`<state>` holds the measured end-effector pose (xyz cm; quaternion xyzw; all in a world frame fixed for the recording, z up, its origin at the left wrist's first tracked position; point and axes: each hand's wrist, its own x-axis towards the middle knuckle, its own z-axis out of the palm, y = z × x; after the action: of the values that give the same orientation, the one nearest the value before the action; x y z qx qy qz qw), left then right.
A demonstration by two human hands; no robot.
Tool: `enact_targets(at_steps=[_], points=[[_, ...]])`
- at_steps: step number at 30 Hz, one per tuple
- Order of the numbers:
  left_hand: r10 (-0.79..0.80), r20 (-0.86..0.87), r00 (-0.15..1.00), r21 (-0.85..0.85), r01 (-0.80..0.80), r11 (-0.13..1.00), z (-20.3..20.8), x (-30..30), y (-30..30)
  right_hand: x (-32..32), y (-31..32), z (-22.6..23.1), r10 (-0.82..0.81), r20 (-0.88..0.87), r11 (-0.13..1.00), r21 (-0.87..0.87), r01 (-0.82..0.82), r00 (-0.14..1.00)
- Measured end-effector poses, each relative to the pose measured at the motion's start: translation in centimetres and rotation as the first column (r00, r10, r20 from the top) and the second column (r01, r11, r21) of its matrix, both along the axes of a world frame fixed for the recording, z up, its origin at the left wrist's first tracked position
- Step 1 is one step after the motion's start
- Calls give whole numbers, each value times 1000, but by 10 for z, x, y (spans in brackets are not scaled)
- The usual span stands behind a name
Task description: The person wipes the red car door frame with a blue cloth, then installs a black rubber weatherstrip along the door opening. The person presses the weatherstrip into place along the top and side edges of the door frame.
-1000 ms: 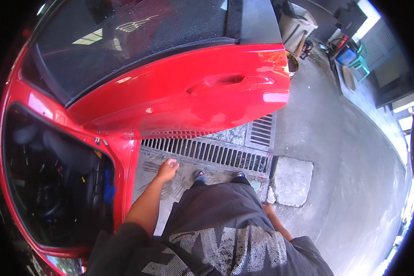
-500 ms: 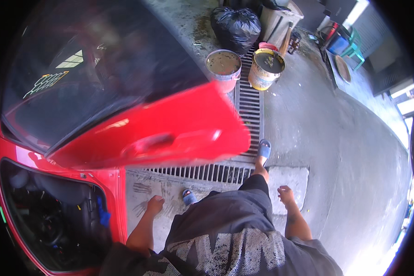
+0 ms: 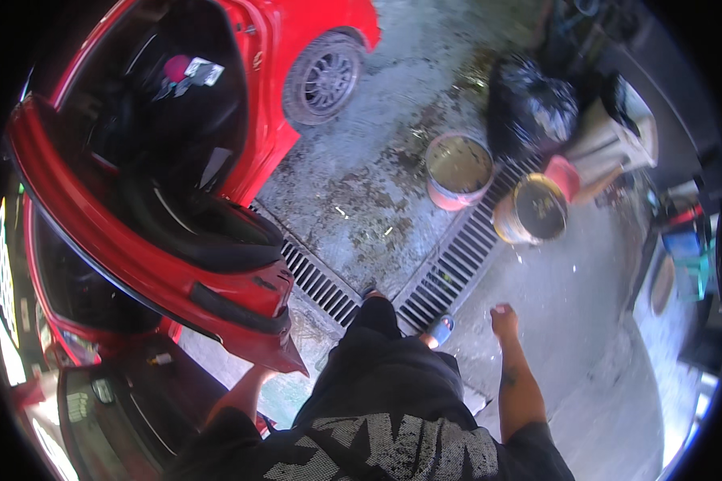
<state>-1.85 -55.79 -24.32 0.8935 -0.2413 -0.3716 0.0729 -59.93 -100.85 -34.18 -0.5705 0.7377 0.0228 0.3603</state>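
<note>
The red car door (image 3: 217, 293) stands swung out from the car on my left. My left hand (image 3: 260, 374) is at the door's lower outer corner, where the door hides its fingers; whether it grips the edge I cannot tell. My right hand (image 3: 503, 320) hangs over the concrete floor on my right, its fingers loosely curled and nothing visible in them. Through the doorway beyond the door, the dark car interior (image 3: 156, 120) shows a pink item and a white paper-like piece.
Metal drain grates (image 3: 449, 276) run across the floor ahead. Beyond them stand a pink bucket (image 3: 449, 197) and a yellow-rimmed bucket (image 3: 512, 220), both with murky contents. A black garbage bag (image 3: 529, 108) and a pale bin (image 3: 618, 132) are farther back. The car's rear wheel (image 3: 322, 78) is ahead-left.
My view has turned left and I have stepped past the door's edge, so its inner side and the interior now show. My left hand has reached the door; my right still hangs free.
</note>
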Motion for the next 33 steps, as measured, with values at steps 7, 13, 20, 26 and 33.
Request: enact_targets(at_steps=[7,13,20,26,33], points=[[440,-85,894,-85,-446,891,-41,-104,-16,265,-208,93,575,587,812,-326,-484,570],[697,-177,695,-141,-719,680,-39,-185,-79,347,-293,70,811,146,585,-204,-785,566],[829,-219,514,-165,-857,488,-18,-193,-166,426,-289,44,895,186,426,-92,-900,404],[894,-232,384,-192,-919,345,-15,-154,-243,560,-337,0,993,116,-20,-3,-1000,-20],[951,-245,191,-232,-964,134,-22,-66,-364,730,-413,-60,969,242,-61,44,-997,-48]])
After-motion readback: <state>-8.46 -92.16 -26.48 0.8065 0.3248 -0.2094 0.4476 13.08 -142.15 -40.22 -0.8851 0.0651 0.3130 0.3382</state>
